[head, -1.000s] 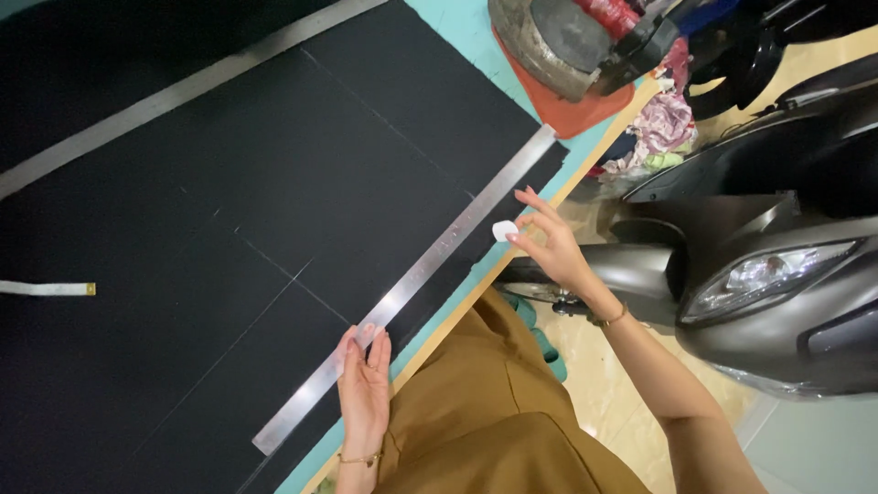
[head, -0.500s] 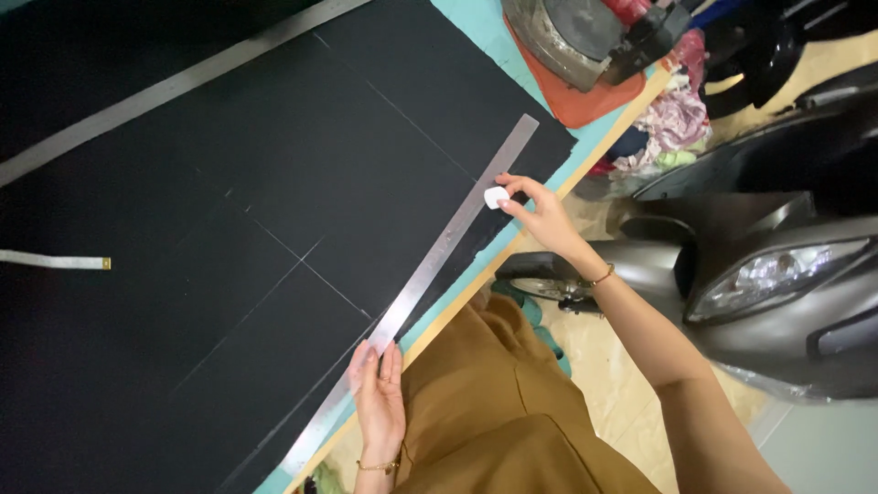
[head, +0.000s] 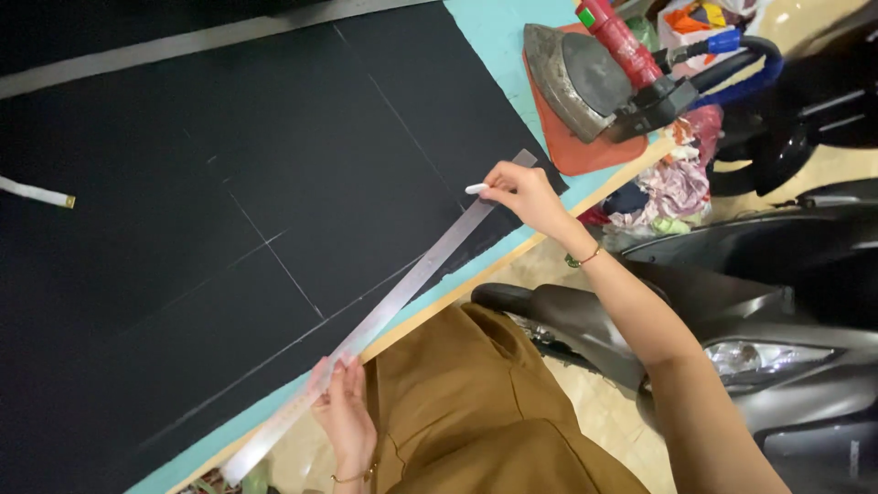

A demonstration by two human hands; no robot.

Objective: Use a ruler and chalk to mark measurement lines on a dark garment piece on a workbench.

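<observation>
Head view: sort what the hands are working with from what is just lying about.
In use:
- left hand pressing the metal ruler
- right hand holding white chalk
- black fabric

Lying about:
- iron
- tape measure end
- cloth scraps
- scooter

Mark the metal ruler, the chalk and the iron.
metal ruler [head: 402,291]: head view, middle of its flat blade.
chalk [head: 476,189]: head view, white tip past the right hand's fingers.
iron [head: 574,80]: head view, grey soleplate.
</observation>
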